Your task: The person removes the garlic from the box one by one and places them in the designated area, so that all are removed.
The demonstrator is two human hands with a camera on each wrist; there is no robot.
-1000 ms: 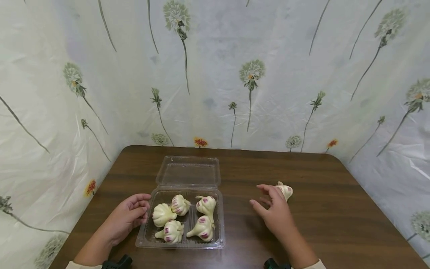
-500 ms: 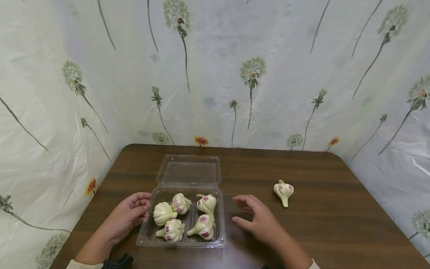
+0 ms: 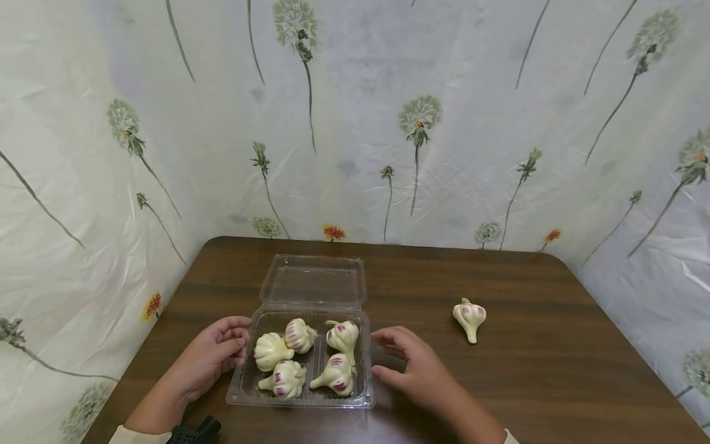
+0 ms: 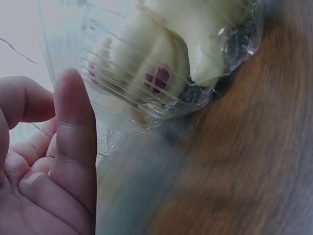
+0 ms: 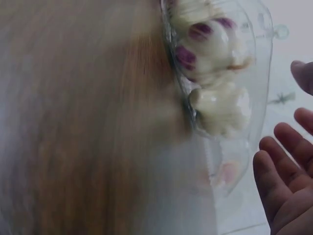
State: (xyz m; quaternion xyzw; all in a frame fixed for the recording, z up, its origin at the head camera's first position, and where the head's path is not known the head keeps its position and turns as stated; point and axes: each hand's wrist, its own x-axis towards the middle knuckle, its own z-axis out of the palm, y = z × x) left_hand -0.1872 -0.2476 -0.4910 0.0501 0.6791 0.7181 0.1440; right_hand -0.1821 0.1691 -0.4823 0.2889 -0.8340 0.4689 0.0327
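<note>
On the table lies a clear plastic clamshell box (image 3: pixel 300 401) with its lid (image 3: pixel 316 280) folded back. Several garlic bulbs (image 3: pixel 272 352) fill its two halves, whitish with purple streaks. My left hand (image 3: pixel 213 351) is at the box's left wall, fingers loosely bent; the left wrist view shows the thumb (image 4: pixel 73 122) upright beside the wall, gripping nothing. Along the right wall, my right hand (image 3: pixel 413 364) has its fingers and thumb apart, very close to the rim; whether they touch it I cannot tell. A single garlic bulb (image 3: pixel 469 320) lies on the table, right of that hand.
The brown wooden table (image 3: pixel 527 370) has rounded far corners. Behind and at both sides hangs a pale curtain (image 3: pixel 355 123) printed with dandelions. A black wrist device (image 3: pixel 195 431) shows at the left cuff.
My right hand has moved left, from beside the loose garlic bulb to the box's right wall, leaving that bulb on the table. My left hand has stayed in place.
</note>
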